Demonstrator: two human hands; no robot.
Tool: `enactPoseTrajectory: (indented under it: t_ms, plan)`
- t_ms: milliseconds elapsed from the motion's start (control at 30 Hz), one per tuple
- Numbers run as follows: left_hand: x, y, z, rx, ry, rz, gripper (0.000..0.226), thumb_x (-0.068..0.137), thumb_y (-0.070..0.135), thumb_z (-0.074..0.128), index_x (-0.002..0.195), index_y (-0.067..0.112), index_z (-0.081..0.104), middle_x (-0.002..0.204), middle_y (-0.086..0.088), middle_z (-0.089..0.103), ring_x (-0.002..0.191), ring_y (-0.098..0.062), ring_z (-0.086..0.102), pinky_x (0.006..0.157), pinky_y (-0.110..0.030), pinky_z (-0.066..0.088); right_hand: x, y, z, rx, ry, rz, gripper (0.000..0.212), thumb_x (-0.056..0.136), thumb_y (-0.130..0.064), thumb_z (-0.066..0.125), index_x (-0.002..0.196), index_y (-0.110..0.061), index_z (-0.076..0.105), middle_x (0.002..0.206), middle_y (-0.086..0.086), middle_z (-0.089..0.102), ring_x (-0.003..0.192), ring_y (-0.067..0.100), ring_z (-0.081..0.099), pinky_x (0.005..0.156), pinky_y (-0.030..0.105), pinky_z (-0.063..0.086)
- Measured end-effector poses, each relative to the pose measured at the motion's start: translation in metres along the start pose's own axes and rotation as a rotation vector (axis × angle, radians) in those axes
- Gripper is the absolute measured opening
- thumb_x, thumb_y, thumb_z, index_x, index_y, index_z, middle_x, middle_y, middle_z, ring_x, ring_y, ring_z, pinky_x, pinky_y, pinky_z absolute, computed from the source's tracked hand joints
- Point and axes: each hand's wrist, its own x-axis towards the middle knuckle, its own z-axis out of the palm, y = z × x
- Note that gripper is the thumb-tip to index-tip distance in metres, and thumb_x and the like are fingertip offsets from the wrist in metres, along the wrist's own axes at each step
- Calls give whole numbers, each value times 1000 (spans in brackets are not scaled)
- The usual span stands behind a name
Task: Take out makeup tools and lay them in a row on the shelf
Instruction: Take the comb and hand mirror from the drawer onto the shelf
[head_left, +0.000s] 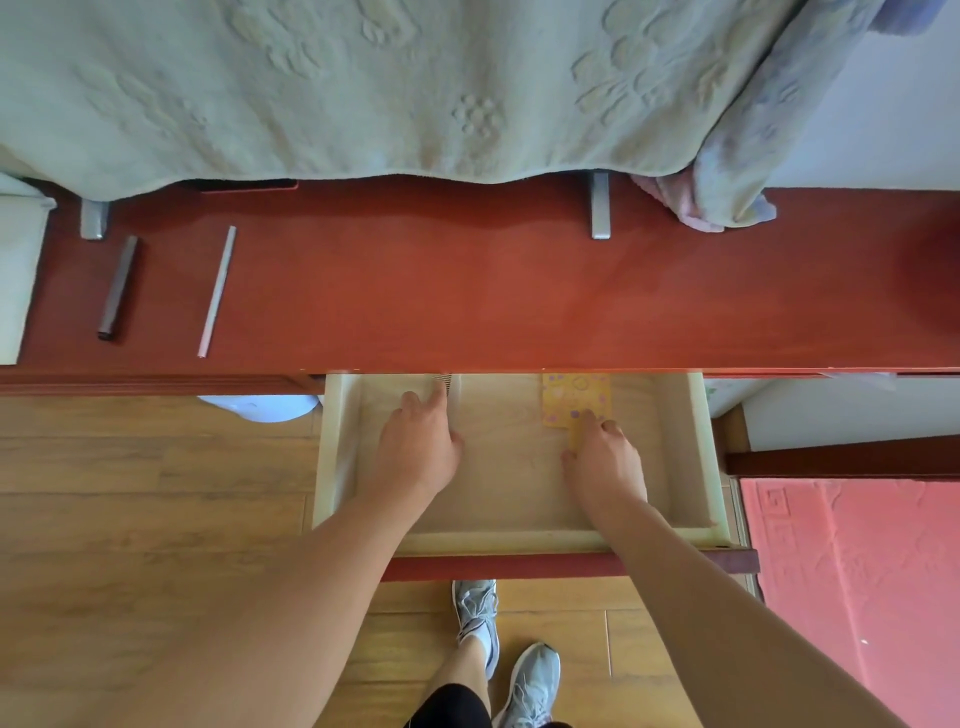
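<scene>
Both bare arms reach down into an open drawer (696, 441) under the shelf (467, 291). The left hand (423, 441) lies palm down with its fingers closed around a small comb (451, 387) at the drawer's far edge – only the toothed end shows past the fingertips. The right hand (605, 457) pinches the near edge of a yellow dotted card (574, 397) at the drawer's far right. The shelf is red-brown wood, with a pale green blanket (363, 83) hanging over its far side; below are a wooden floor and a pink mat on the right. Two tools lie side by side, apart, at the shelf's left end – a dark stick (118, 287) and a thin white pencil (217, 291)
</scene>
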Motion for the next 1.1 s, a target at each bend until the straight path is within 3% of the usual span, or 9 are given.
enactPoseTrajectory:
  t_ms: [167,300,433,667,833,1100]
  plan:
    - [-6,1,-4,-22,14,-18,65,89,27,58,150,20,35,88,-3,43,80,-28,55,65,-33,40,-1,-1,-2,33,8,8,49,87,-13,51,136,-13,42,114,14,53,86,33,58,65,32,41]
    - [-8,1,-9,-29,35,-33,43,85,27,58,126,17,54,79,1,46,76,-24,51,63,-32,40,-1,-1,-7,22,21,7,50,85,-15,53,134,-13,45,97,11,58,74,26,48,63,30,40]
    - [-16,4,-12,-28,43,-32,21,83,27,59,102,17,58,73,3,44,68,-21,50,57,-30,38,-4,-1,-12,29,30,-20,53,84,-17,54,136,-15,47,97,10,62,77,26,53,63,29,40]
    - [-38,10,-23,-39,68,-24,25,81,30,60,104,20,58,79,0,50,73,-24,56,58,-30,42,-22,-2,-25,44,23,-46,54,81,-20,56,136,-18,52,100,8,67,88,28,63,72,31,51]
    - [-58,15,-37,-40,65,-46,16,75,30,57,89,22,57,77,1,53,69,-23,57,55,-30,42,-44,3,-43,98,20,-66,55,81,-22,59,136,-24,54,104,6,70,94,27,64,78,29,49]
    - [-100,30,-71,-38,98,-62,7,73,26,54,76,20,53,74,0,56,65,-21,56,54,-29,39,-87,9,-81,104,8,-99,54,80,-23,61,134,-27,57,91,2,68,79,23,61,64,25,43]
